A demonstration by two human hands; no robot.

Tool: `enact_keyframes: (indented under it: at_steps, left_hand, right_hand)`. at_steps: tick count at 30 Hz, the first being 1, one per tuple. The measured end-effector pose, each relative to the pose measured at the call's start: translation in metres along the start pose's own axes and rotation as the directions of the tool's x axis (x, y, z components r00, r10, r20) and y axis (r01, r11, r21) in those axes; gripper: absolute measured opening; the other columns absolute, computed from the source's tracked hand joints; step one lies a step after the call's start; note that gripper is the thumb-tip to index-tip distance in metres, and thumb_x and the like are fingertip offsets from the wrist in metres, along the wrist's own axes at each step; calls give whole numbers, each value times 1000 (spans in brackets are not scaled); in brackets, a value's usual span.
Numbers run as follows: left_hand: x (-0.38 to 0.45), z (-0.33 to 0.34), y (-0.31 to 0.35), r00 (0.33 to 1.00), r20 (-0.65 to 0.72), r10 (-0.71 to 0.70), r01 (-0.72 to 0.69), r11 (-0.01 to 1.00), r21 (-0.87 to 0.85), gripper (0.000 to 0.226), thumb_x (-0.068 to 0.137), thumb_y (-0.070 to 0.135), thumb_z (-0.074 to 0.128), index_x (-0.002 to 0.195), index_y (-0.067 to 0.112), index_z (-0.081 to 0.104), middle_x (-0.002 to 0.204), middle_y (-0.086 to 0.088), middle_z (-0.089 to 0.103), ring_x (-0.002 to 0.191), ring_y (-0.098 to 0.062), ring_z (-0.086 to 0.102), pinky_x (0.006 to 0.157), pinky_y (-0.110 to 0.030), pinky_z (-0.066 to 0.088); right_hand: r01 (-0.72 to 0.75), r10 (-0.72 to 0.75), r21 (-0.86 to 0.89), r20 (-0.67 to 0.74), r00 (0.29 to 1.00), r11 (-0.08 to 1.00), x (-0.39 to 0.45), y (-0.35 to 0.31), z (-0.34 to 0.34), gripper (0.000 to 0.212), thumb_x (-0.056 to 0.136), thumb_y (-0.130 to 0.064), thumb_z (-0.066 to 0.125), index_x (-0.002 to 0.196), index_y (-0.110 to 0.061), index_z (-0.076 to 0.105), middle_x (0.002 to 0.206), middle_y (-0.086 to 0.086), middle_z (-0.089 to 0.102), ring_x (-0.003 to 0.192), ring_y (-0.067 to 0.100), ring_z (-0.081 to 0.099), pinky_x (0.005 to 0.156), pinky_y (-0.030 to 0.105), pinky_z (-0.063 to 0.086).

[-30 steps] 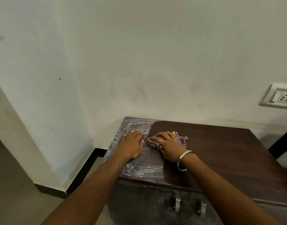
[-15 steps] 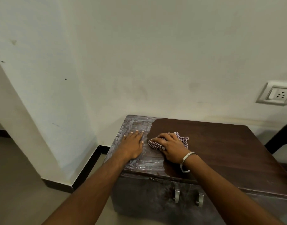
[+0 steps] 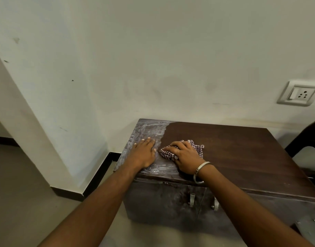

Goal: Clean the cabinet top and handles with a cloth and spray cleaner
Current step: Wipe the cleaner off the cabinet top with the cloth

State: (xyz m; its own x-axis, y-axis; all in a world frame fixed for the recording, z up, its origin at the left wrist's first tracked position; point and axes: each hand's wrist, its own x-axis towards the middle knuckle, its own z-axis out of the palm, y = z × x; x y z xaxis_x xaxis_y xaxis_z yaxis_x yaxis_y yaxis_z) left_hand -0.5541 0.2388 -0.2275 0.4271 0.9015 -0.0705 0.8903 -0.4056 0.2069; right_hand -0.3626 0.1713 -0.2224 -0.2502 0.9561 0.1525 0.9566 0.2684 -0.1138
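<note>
Checked cloth [image 3: 181,151] under right hand [image 3: 186,158] fingers on cabinet top [image 3: 242,150]; left hand [image 3: 144,154] flat, fingers spread.

Both forearms are bare; a plain silver bangle [image 3: 201,171] circles the right wrist.

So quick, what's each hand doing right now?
Left hand: open, flat on the cabinet top, holding nothing.
Right hand: pressed down over the checked cloth, fingers curled on it.
</note>
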Motion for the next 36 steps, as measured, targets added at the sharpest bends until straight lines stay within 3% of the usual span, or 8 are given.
enact_keyframes:
  at_steps: [6,12,19,27,32,36]
  left_hand:
    - [-13,-3,2,1000,5,-2,2,1000,3,55,105,37,25,156,21,12,164,-3,7,151,-22,6,122,-45,8]
    - [-19,-3,3,1000,4,-6,6,1000,10,55,105,38,24,156,21,12,164,-3,7,151,-22,7,122,-45,9]
    - [-25,-2,3,1000,2,-9,9,1000,11,55,105,36,24,156,20,13,164,-4,8,150,-23,8,122,-45,8]
    - [-30,-1,3,1000,6,-14,14,1000,-10,56,105,36,25,156,19,12,164,-2,6,151,-23,5,122,-46,7]
    - [-31,1,0,1000,-1,-9,9,1000,-8,55,105,36,26,156,19,14,164,-3,8,150,-23,7,122,-46,11]
    - [-30,1,1,1000,-9,-13,13,1000,-2,55,104,36,26,156,19,14,164,-3,8,150,-23,8,122,-46,12]
  right_hand:
    - [-58,58,29,0,998,998,3,-15,5,50,93,-29,47,141,-39,36,143,-4,35,130,27,26,112,44,26]
    - [39,-38,17,-15,999,999,-19,-9,-1,47,95,-28,44,142,-31,39,143,-1,38,128,27,30,112,35,20]
    - [-71,71,31,4,997,997,-13,-19,-1,50,93,-27,48,141,-37,37,144,-3,35,131,28,26,113,44,25]
    - [33,-33,19,-7,999,999,-34,-16,-5,48,95,-27,46,142,-31,38,143,-2,37,129,26,28,112,34,21]
    - [-30,30,30,-3,1000,999,-27,-23,0,49,92,-31,49,140,-37,38,142,-3,37,129,29,30,110,43,29]
    - [53,-52,36,-52,997,998,-36,-31,3,47,93,-27,47,139,-35,41,140,-3,39,126,26,32,108,40,31]
